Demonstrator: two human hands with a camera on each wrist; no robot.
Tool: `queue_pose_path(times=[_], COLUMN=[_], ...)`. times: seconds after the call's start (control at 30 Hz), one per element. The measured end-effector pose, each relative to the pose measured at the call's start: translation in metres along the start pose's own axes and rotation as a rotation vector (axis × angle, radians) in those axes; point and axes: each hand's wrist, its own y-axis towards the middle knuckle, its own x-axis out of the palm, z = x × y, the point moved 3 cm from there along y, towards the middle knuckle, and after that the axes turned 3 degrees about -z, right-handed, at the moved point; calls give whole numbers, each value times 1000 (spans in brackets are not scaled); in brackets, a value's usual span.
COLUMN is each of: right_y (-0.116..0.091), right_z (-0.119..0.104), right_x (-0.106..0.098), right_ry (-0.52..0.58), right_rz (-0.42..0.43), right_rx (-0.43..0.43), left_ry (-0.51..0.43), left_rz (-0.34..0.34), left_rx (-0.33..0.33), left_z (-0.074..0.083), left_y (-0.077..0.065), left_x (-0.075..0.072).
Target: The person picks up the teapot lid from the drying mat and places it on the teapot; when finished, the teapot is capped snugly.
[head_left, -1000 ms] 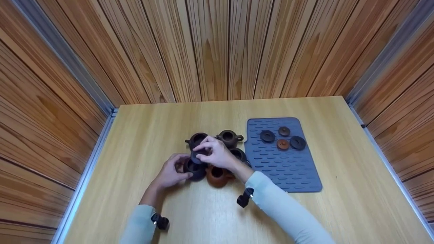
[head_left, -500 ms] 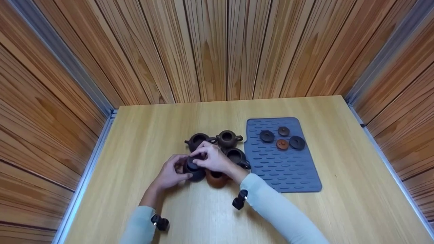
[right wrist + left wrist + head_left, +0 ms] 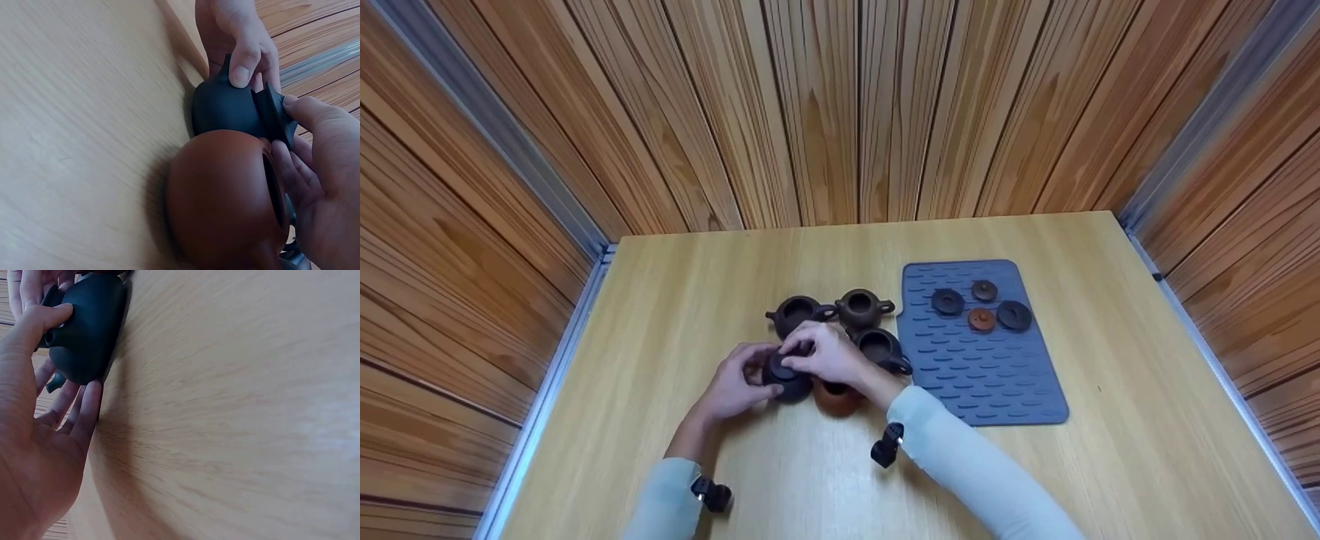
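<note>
In the head view my left hand [image 3: 737,384] steadies a dark teapot [image 3: 791,390] at the front left of a cluster. The left wrist view has the thumb and fingers on opposite sides of that teapot [image 3: 93,326]. My right hand [image 3: 831,355] pinches a dark lid [image 3: 277,117] by its edge at the teapot's mouth. Seen from the right wrist, the lid sits a little tilted against the rim. A reddish-brown teapot [image 3: 219,197], lidless, stands right beside the dark one, partly under my right hand in the head view.
Behind stand three lidless dark teapots: back left [image 3: 795,315], back right [image 3: 861,306] and nearer right [image 3: 877,346]. A grey mat [image 3: 982,382] to the right bears several lids, among them a reddish-brown lid [image 3: 981,319] and a black lid [image 3: 1014,316].
My right hand has come down toward the front with the lid, from above the dark teapot onto its mouth. The left hand has stayed around the teapot.
</note>
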Motion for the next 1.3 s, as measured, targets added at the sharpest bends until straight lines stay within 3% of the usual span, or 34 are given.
queue_pose_path(times=[0.27, 0.47, 0.8, 1.07, 1.3], right_y=[1, -1, 1, 0, -3], right_z=[3, 2, 5, 3, 4], right_x=[5, 5, 6, 6, 4], right_ry=[-79, -103, -83, -80, -13], right_rz=[47, 36, -46, -33, -35], right_rx=[-28, -43, -40, -67, -58], left_ry=[-9, 1, -9, -19, -18], left_rz=[-17, -10, -20, -19, -23], left_rx=[20, 19, 0, -10, -19], left_z=[0, 0, 0, 0, -1], left_y=[0, 1, 2, 2, 2], left_x=[0, 0, 0, 0, 0])
